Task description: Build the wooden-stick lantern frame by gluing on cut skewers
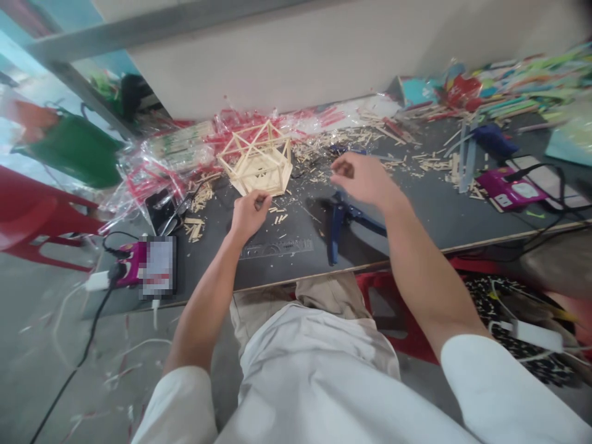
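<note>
A pale wooden stick frame (pixel 259 161) with a polygonal base stands on the dark table. My left hand (pixel 251 213) is at the near edge of that base, its fingers curled together; what they hold, if anything, is hidden. To the right, my right hand (pixel 358 176) hovers over the table with thumb and fingers bent toward each other, and whatever is between them is too small to tell. Just below it lies a dark blue cutting tool (pixel 339 225) with its handles spread. A clear ruler (pixel 277 248) rests near the table's front edge.
Stick offcuts (pixel 319 166) litter the table (pixel 416 213). Plastic-wrapped bundles (pixel 185 148) lie at the back left. A phone (pixel 158 266) sits at the left corner, and a purple power strip (pixel 513 186) with cables at the right. A red stool (pixel 41 216) stands left.
</note>
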